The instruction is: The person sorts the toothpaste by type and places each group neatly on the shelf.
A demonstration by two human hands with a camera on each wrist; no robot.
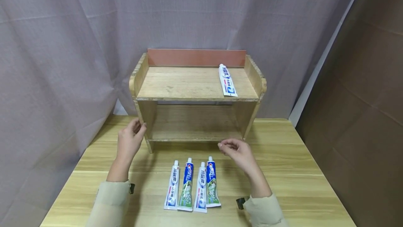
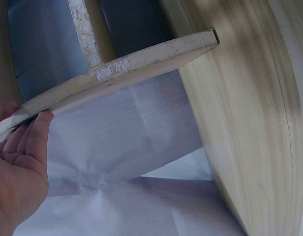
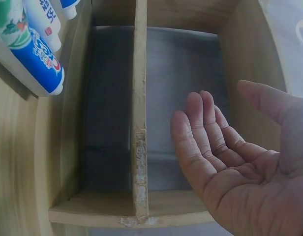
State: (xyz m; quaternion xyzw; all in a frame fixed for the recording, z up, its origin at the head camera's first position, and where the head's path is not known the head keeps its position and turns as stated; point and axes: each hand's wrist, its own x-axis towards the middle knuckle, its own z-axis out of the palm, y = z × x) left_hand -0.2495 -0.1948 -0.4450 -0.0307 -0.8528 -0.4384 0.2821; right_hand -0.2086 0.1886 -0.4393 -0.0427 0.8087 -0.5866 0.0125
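A two-tier wooden shelf [image 1: 195, 122] stands at the back of the table. My left hand [image 1: 130, 137] is at its left side panel; in the left wrist view the thumb and fingers [image 2: 39, 135] lie on either side of the panel's edge, gripping it. Off the shelf's lower right front, my right hand [image 1: 237, 151] holds nothing, its fingers [image 3: 193, 132] loosely bent and apart from the thumb. One white toothpaste tube [image 1: 227, 80] lies on the top tier, toward the right. Before the shelf, two white tubes [image 1: 172, 186] and two blue-green tubes [image 1: 186, 186] lie in a row.
Grey cloth [image 1: 189, 13] hangs behind the shelf, and a brown cloth [image 1: 355, 90] hangs along the right. The wooden table [image 1: 292, 171] extends to both sides. A reddish-brown back strip [image 1: 195, 57] edges the top tier.
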